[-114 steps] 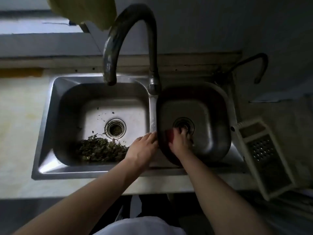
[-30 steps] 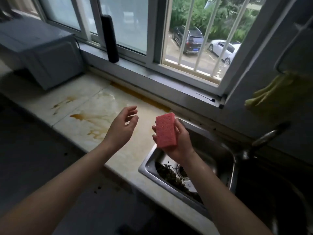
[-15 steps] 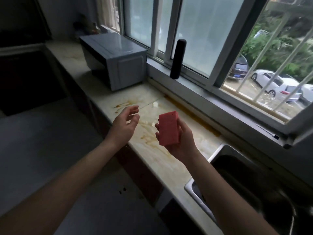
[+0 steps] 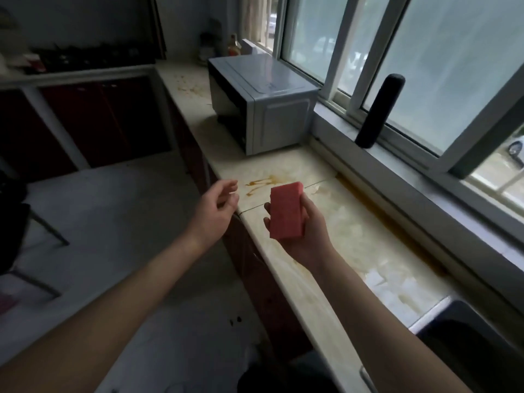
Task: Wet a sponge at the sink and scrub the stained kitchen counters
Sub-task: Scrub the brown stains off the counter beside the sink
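My right hand [image 4: 307, 236] holds a red rectangular sponge [image 4: 285, 211] upright above the pale stone counter [image 4: 354, 251], fingers curled round its edges. My left hand [image 4: 217, 211] hovers to its left, past the counter's front edge, fingers loosely curled and holding nothing. A brown stain [image 4: 262, 182] marks the counter just beyond the sponge, and a long brown streak [image 4: 397, 219] runs along the foot of the window sill. A corner of the steel sink [image 4: 453, 327] shows at the lower right.
A grey microwave [image 4: 263, 109] stands on the counter farther along. A black cylinder [image 4: 378, 112] leans on the window sill. Dark red cabinets [image 4: 255, 265] sit below the counter. More stains [image 4: 187, 86] and bottles lie past the microwave. The grey floor is on the left.
I have left the sink, where my right hand held the sponge, and turned left along the counter. The microwave and stain now lie ahead, and the sponge stays in my right hand.
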Demonstrator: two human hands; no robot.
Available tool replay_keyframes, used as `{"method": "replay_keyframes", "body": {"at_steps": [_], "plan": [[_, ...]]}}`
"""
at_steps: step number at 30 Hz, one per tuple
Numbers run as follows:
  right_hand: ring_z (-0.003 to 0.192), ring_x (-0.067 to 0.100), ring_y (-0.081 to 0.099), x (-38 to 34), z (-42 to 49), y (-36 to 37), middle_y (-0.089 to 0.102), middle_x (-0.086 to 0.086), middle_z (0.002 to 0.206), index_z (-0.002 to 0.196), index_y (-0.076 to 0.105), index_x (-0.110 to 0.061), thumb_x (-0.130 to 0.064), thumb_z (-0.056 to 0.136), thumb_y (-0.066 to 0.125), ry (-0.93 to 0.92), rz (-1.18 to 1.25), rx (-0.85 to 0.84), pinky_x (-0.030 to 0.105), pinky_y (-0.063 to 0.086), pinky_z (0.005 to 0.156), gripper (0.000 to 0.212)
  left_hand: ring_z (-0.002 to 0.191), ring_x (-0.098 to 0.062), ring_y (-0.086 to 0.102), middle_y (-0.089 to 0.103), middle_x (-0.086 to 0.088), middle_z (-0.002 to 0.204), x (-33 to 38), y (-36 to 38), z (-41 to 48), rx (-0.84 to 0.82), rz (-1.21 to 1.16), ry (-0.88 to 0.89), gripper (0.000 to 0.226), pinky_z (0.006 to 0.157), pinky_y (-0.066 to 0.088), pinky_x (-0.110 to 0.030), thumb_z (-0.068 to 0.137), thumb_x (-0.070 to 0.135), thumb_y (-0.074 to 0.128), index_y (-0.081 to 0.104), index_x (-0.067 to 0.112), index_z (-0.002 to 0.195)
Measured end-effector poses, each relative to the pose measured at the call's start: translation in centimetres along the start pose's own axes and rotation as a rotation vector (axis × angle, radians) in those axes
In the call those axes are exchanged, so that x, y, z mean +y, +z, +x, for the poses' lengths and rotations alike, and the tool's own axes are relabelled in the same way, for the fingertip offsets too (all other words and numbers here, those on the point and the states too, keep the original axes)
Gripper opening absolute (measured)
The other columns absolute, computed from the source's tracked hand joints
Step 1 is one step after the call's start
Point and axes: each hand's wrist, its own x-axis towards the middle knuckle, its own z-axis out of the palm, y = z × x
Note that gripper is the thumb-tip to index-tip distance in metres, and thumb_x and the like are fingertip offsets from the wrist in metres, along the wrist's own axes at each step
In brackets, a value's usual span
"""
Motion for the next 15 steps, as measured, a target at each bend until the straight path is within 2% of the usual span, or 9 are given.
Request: {"method": "replay_keyframes", "body": {"at_steps": [4,9,15], "plan": [[0.094,0.024,0.060,-0.5,5.2,-0.1,0.065,0.013,0.106,0.128,0.068,-0.008,-0.051,0.096,0.061,0.033,0.040,-0.004,0.037,0.044,0.083,0.054,0.114,-0.004,0.059,0.063,0.001,0.123,-1.3,-0.2,4.0,0.001,0.076,-0.004,0.033,0.095,0.047,-0.014,0.098,0.015,0.056,0.057,0.011,0.131],[0.085,0.021,0.062,-2.1,11.0,-0.5,0.067,0.013,0.101,0.135,0.063,-0.007,-0.050,0.098,0.058,0.071,0.105,0.030,0.034,0.046,0.079,0.057,0.112,-0.004,0.060,0.064,0.000,0.122,-2.9,0.0,9.7,-0.028,0.150,-0.036,0.030,0.097,0.047,-0.018,0.098,0.014,0.056,0.058,0.013,0.128],[0.092,0.021,0.063,-2.7,16.8,-0.8,0.063,0.013,0.115,0.138,0.062,-0.012,-0.056,0.095,0.062,0.082,0.089,0.014,0.033,0.047,0.082,0.062,0.115,-0.003,0.059,0.063,0.006,0.123,-4.6,0.5,14.6,-0.065,0.144,-0.059,0.030,0.098,0.047,-0.021,0.098,0.016,0.057,0.058,0.021,0.127]]}}
